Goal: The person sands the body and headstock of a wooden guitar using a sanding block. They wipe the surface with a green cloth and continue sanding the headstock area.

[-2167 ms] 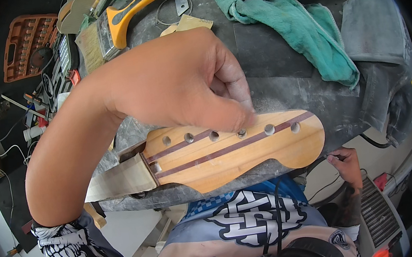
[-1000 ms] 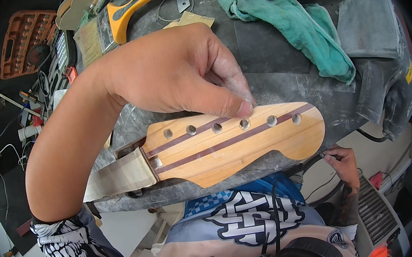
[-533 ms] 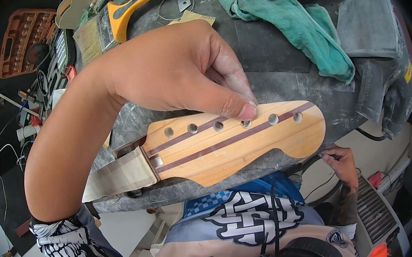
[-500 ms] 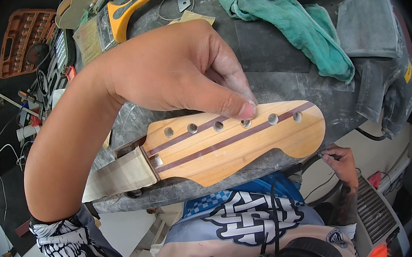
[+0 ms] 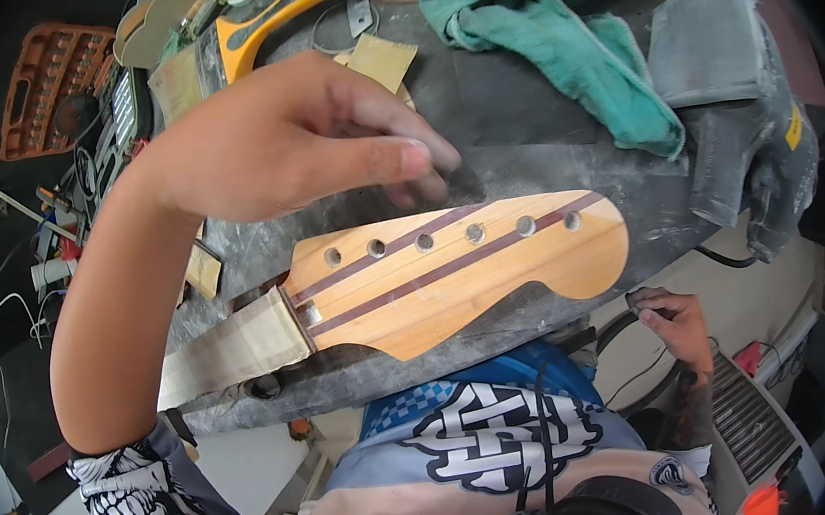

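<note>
A pale wooden guitar neck's headstock, with two dark stripes and a row of several round holes, lies flat across the bench edge. Masking tape wraps the neck beside it. Over the bench, just beyond the headstock, hovers my left hand, apart from the wood. Its fingers are loosely bent and somewhat blurred, the thumb stretched out, and I see nothing held. Low on the right, below the bench edge, my right hand pinches a small dark thing that I cannot make out.
A green cloth lies at the back, next to a dusty grey power tool. Sandpaper pieces and a yellow-handled brush are beyond my left hand. An orange socket case sits far left; a dark hose hangs near my right hand.
My left hand has lifted off the headstock's far edge and moved left and away from it. The headstock appears slightly further left and higher in view. My right hand stays low on the right.
</note>
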Tool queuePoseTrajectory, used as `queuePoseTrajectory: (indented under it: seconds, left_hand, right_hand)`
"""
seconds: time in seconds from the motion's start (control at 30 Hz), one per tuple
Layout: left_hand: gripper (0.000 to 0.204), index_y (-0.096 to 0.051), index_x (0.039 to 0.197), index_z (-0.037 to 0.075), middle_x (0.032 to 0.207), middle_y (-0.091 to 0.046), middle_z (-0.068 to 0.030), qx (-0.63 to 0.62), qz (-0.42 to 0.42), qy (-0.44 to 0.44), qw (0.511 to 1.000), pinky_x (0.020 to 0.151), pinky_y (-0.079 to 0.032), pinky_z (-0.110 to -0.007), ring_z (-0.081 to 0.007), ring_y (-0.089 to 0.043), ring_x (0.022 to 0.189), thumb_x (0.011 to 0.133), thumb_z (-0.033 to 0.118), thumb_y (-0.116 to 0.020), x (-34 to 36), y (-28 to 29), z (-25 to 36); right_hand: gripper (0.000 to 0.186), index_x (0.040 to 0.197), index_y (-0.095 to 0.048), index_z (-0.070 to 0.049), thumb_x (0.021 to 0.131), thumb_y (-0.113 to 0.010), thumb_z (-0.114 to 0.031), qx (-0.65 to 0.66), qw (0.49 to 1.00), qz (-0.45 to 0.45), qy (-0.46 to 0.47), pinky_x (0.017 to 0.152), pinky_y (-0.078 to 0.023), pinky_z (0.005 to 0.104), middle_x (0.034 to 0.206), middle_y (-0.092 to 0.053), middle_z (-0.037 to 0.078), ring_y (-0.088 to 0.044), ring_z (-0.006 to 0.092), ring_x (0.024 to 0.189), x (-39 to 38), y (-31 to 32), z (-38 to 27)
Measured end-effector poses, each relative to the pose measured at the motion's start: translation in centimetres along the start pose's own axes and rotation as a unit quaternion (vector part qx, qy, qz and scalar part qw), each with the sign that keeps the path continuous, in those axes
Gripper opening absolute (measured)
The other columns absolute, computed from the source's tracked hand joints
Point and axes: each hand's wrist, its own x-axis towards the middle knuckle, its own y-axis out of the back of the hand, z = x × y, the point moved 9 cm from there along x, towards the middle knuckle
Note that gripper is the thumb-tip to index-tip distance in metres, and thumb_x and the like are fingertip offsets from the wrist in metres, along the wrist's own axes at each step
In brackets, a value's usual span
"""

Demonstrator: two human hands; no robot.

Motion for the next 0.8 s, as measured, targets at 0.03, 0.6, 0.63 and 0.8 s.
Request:
queuePoseTrajectory:
  seconds: [0.03,0.6,0.63,0.8]
  left_hand:
    - [0.032,-0.076,0.119,0.0,0.097,-0.078,-0.0075,0.025,0.041,-0.005,0.999,0.077,-0.055,-0.026,-0.0108,-0.07,0.085,0.1,0.025,-0.071,-0.1,0.7,0.1]
    - [0.019,-0.077,0.114,0.009,0.104,-0.075,-0.0103,0.483,0.254,-0.251,0.799,0.073,-0.057,-0.034,-0.0238,-0.073,0.085,0.096,0.013,-0.072,-2.3,3.3,10.2]
    - [0.02,-0.077,0.113,0.008,0.107,-0.075,-0.012,0.375,0.212,-0.23,0.873,0.075,-0.058,-0.035,-0.0252,-0.073,0.089,0.094,0.014,-0.074,-3.7,3.2,8.4]
    - [0.04,-0.076,0.116,0.004,0.123,-0.073,-0.0185,0.181,0.085,-0.186,0.962,0.08,-0.061,-0.039,-0.0325,-0.074,0.1,0.085,0.028,-0.084,-6.0,-2.3,6.2]
  right_hand:
    - [0.015,0.1,-0.077,0.007,0.088,-0.075,-0.001,0.0,1.0,0.005,0.002,0.094,-0.053,0.0372,0.11,-0.076,0.02,-0.069,0.0264,0.106,-0.2,0.1,0.0]
    - [0.014,0.102,-0.079,0.004,0.089,-0.077,-0.002,0.016,0.998,0.053,0.011,0.096,-0.052,0.0348,0.112,-0.076,0.017,-0.069,0.0229,0.109,-3.0,1.9,1.1]
    - [0.014,0.102,-0.079,0.004,0.089,-0.077,-0.002,0.015,0.998,0.054,0.009,0.096,-0.052,0.0349,0.112,-0.076,0.017,-0.069,0.0229,0.109,-3.0,1.8,1.2]
    - [0.014,0.102,-0.077,0.007,0.089,-0.073,0.002,0.034,0.999,0.041,-0.009,0.097,-0.051,0.0363,0.11,-0.076,0.017,-0.068,0.0247,0.109,-2.2,1.1,0.9]
